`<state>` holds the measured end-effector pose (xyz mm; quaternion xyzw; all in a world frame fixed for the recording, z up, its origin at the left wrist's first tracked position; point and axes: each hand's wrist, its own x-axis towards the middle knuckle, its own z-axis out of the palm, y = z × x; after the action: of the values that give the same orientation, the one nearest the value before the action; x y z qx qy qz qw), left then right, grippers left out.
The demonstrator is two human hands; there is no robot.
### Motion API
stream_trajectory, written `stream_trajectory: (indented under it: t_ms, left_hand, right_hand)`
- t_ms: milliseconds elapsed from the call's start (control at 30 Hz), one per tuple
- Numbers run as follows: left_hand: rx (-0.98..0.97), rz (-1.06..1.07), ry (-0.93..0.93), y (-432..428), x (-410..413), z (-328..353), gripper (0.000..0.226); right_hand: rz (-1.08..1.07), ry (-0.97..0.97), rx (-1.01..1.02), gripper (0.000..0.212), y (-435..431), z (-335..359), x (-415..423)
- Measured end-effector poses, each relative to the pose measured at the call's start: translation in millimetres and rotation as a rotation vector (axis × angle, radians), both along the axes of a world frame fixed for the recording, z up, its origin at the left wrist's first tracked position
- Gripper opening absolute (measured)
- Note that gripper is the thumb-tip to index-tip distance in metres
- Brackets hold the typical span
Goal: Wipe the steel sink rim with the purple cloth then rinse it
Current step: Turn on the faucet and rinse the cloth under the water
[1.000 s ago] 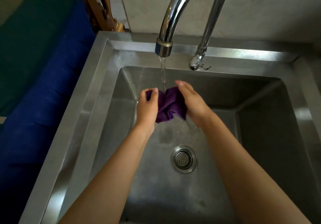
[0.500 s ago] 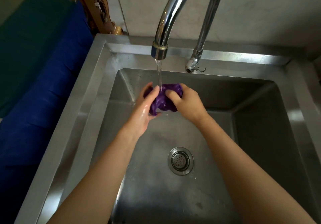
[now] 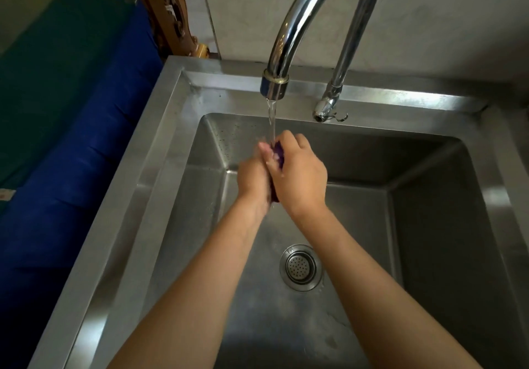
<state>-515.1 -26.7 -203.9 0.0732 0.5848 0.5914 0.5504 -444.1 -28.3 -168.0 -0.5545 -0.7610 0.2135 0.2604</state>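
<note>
Both my hands are down in the steel sink, right under the faucet. The purple cloth is squished between them, bunched so tight that only a thin dark purple sliver shows where my palms meet, plus a tiny bit poking out at the bottom near my wrists.

My right hand is clenched over the cloth, fingers curled across the top of it. My left hand is pressed up against it from the other side. That hand is pretty blurry, so I honestly can't tell if its fingers are wrapped round the cloth or just flat against it.

A thin stream of water comes off the spout and lands right on top of the cloth and my fingertips.

The hands are up above the basin floor, toward the back left part of the bowl. The round drain strainer sits on the bottom, closer to me and well apart from the cloth. The sink rim is a wide flat steel border all round, with a few droplets on the inside wall near the back left corner.

Left of the sink there's a blue cushion with some green fabric on it, and a carved wooden piece behind that.
</note>
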Motion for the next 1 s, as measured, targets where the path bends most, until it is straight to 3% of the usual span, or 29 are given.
stream_trajectory:
  t_ms: [167,333,400,567,700,767,867,933,1000]
  left_hand:
    - [-0.086,-0.009,0.316,-4,4,-4,0.040]
    - [-0.021,-0.098,0.844,-8,5,16,0.050]
    - [0.020,-0.139,0.881,-10,1,18,0.047]
    - [-0.037,-0.101,0.447,-5,-14,8,0.017]
    - [-0.122,-0.036,0.158,0,-19,6,0.026]
    - [-0.150,-0.025,0.081,2,-22,6,0.036]
    - [0.005,-0.040,-0.107,5,-21,4,0.039]
    - [0.102,-0.047,-0.209,4,-11,11,0.038]
    - [0.053,-0.052,-0.265,1,0,15,0.041]
  right_hand:
    - [-0.035,0.041,-0.044,0.035,16,-7,2]
    - [-0.140,0.235,-0.415,0.036,38,-19,3]
    - [-0.176,0.331,-0.527,0.037,45,-24,3]
    - [-0.191,0.544,-0.680,0.033,49,-24,21]
    - [0.186,0.600,-0.777,0.036,34,-5,25]
    - [0.321,0.367,-0.523,0.035,22,0,15]
    - [0.256,0.002,-0.148,0.030,2,2,-6]
    - [0.157,-0.084,-0.031,0.031,1,4,-16]
    - [0.074,-0.119,-0.020,0.035,15,5,-18]
